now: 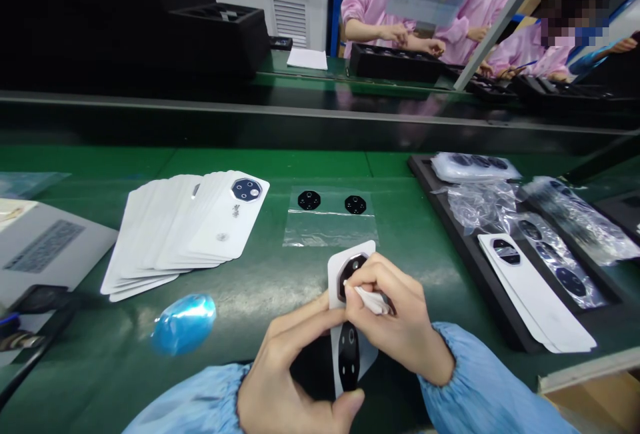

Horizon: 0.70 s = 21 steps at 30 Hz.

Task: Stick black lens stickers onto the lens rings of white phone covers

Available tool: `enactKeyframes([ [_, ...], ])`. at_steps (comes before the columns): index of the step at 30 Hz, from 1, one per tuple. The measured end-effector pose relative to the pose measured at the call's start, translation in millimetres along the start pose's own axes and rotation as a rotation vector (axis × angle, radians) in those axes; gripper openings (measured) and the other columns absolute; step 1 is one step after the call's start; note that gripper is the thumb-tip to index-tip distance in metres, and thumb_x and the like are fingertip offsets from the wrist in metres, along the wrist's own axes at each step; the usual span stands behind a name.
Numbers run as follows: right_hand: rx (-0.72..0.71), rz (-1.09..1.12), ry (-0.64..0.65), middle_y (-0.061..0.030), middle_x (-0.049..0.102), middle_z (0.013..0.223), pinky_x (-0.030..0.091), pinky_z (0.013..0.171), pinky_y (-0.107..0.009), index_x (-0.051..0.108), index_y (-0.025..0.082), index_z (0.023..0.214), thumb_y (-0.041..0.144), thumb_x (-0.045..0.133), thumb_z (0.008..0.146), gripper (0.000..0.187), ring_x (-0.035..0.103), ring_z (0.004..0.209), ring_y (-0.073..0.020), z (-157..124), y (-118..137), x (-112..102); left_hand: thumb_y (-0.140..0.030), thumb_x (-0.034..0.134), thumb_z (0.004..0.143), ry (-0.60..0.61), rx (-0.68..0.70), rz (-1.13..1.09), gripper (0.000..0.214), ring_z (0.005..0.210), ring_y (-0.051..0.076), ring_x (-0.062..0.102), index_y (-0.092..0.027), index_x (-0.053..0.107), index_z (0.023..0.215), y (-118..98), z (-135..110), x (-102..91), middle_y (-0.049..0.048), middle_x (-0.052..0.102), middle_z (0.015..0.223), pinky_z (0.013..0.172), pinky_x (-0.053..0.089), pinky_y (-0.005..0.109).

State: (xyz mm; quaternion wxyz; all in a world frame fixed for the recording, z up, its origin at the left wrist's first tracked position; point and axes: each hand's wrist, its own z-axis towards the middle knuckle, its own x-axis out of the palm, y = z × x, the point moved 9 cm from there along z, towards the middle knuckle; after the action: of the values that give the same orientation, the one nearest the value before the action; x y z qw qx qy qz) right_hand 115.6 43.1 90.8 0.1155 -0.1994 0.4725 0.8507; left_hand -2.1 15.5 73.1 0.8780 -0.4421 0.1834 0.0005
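My left hand grips a white phone back cover from below, fingers curled round its lower part. My right hand pinches a small white wipe against the dark camera opening near the cover's top. Both sleeves are light blue. A fanned stack of white back covers lies to the left, the top one showing a camera ring. Two black round camera pieces rest on a clear plastic bag just beyond my hands.
A blue oval object lies at the front left. A black tray on the right holds white covers and bagged parts. A grey board sits far left. People in pink sleeves work across the bench.
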Motion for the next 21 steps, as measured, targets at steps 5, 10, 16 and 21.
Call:
enactKeyframes([
  [5,0.027,0.009,-0.001,0.0034,0.047,0.074,0.035,0.054,-0.022,0.052,0.02,0.082,0.001,0.055,0.077,0.02,0.045,0.062,-0.0088,-0.6,-4.3,2.3,-0.031,0.072,0.061,-0.012,-0.007,0.027,0.06,0.101,0.031,0.069,-0.015,0.061,0.117,3.5,-6.7,-0.2,0.0148,0.069,0.115,0.085,0.059,0.036],
  [10,0.017,0.03,-0.002,0.0044,0.045,0.07,0.033,0.052,-0.022,0.052,0.019,0.079,0.0,0.057,0.074,0.02,0.043,0.06,-0.0082,1.6,-2.8,0.0,-0.03,0.074,0.061,0.005,-0.01,-0.01,0.06,0.1,0.029,0.07,-0.016,0.06,0.117,2.9,-3.8,0.9,0.0121,0.07,0.114,0.085,0.058,0.031],
  [16,0.011,0.006,-0.003,0.0036,0.046,0.072,0.035,0.053,-0.023,0.053,0.02,0.082,0.002,0.055,0.076,0.02,0.045,0.061,-0.009,0.9,-2.0,0.9,-0.031,0.074,0.062,0.003,-0.029,-0.039,0.061,0.104,0.028,0.068,-0.018,0.059,0.119,3.7,-2.6,1.6,0.0108,0.069,0.118,0.086,0.058,0.029],
  [21,0.032,-0.003,-0.018,0.0038,0.045,0.072,0.035,0.051,-0.022,0.051,0.02,0.081,0.003,0.054,0.077,0.018,0.045,0.06,-0.0089,-0.8,-5.5,2.4,-0.033,0.074,0.062,-0.009,-0.026,0.009,0.06,0.103,0.031,0.068,-0.016,0.061,0.118,4.9,-7.2,0.7,0.0142,0.068,0.119,0.084,0.059,0.034],
])
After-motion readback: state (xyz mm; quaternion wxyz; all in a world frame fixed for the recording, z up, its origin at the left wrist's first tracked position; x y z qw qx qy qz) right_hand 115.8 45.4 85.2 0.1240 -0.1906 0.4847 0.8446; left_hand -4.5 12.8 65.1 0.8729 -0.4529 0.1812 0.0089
